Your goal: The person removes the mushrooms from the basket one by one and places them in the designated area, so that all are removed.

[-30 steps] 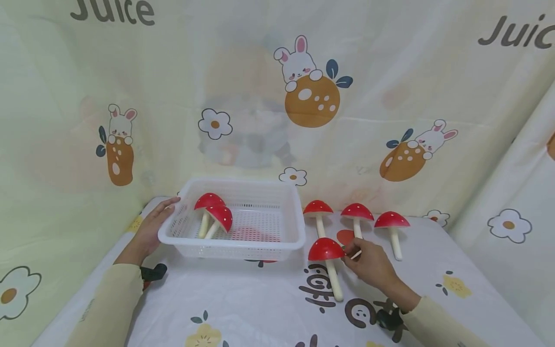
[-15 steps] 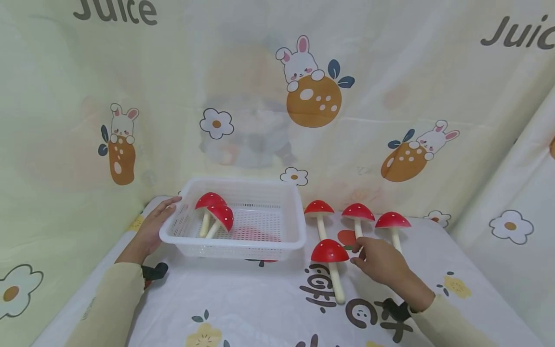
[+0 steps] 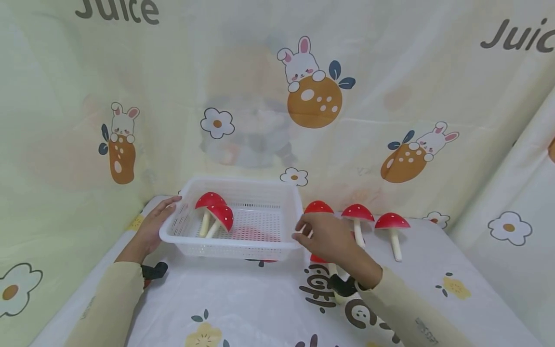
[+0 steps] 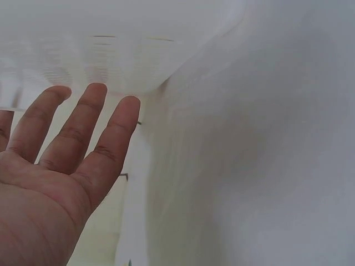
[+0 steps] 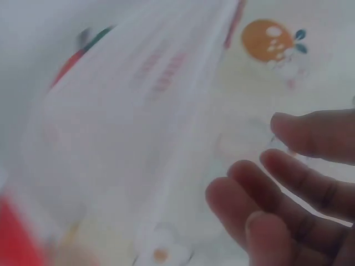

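Note:
A white perforated plastic basket (image 3: 234,244) holds two toy mushrooms (image 3: 222,218) with red, white-dotted caps and pale stems. My left hand (image 3: 157,225) rests at the basket's left end, its fingers (image 4: 75,133) extended along the wall. Beside the right rim, my right hand (image 3: 331,235) has loosely bent fingers with nothing between them; the right wrist view shows the basket wall (image 5: 122,127) close by and the fingers (image 5: 227,202) parted. The right hand partly covers a back mushroom (image 3: 318,207) and a front mushroom (image 3: 318,259).
Two further mushrooms, one in the middle (image 3: 357,212) and one at the far right (image 3: 392,221), lie on the printed white tablecloth (image 3: 243,299). A rabbit-patterned curtain (image 3: 247,86) hangs close behind the basket.
My right hand has left the front mushroom, shifting slightly right, then swinging left to the basket's right rim. My left hand and the basket have stayed in place.

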`<action>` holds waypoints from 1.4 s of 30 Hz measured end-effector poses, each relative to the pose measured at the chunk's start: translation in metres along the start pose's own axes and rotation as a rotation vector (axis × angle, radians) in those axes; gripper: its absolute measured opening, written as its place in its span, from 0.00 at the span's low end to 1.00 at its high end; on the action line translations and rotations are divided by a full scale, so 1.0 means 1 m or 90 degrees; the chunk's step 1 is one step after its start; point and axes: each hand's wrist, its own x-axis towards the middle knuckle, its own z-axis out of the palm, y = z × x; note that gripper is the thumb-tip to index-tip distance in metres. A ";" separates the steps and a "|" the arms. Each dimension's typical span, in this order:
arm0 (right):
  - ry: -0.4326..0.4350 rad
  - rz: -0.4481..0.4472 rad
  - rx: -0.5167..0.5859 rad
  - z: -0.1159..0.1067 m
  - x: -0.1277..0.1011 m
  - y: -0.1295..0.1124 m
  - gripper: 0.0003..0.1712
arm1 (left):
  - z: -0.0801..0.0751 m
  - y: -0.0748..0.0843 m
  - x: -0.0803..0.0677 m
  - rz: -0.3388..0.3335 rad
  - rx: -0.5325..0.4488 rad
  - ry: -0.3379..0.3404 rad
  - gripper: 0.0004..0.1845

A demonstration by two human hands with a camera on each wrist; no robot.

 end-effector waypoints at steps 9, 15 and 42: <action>-0.013 -0.100 0.042 -0.001 0.063 -0.068 0.09 | 0.002 0.004 -0.001 0.010 -0.012 -0.004 0.32; -0.036 -0.145 0.049 0.017 0.123 -0.086 0.09 | -0.001 0.002 -0.002 0.000 -0.014 0.000 0.32; -0.158 -0.201 -0.230 0.091 0.168 -0.113 0.22 | 0.001 0.002 0.000 -0.003 -0.005 0.014 0.32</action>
